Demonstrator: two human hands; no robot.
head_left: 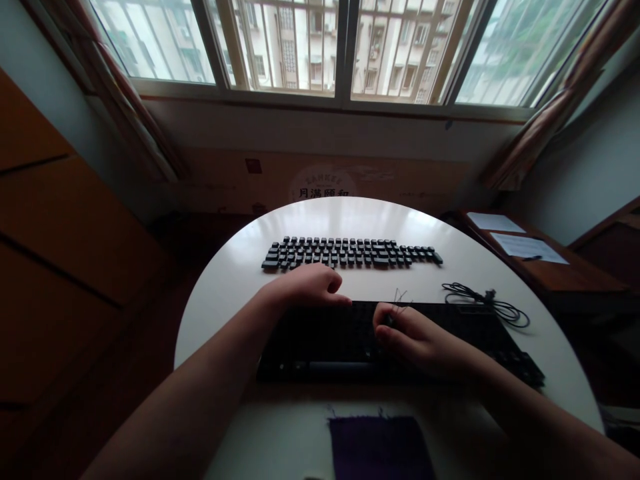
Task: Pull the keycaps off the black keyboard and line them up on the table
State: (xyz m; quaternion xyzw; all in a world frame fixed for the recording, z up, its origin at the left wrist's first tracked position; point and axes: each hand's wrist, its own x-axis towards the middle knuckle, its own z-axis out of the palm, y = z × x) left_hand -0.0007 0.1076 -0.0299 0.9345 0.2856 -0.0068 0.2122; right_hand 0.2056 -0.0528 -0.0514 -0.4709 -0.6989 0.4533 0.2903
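A black keyboard (320, 333) lies on the white round table, with many of its keycaps off and a few still on at its right end. My left hand (313, 285) is at its far edge, thumb along the edge and fingers curled, partly hidden. My right hand (410, 337) is closed over the middle of the keyboard. Thin wires of a keycap puller (399, 297) stick up from that fist; its handle is mostly hidden by the fingers. Behind the keyboard, loose black keycaps (350, 252) are laid out in rows.
A coiled black cable (493, 303) lies on the table (225, 267) at the right. A purple cloth (380, 447) is at the near edge. Papers (529, 247) and a pen (532, 258) rest on a brown side table, and a window spans the far wall.
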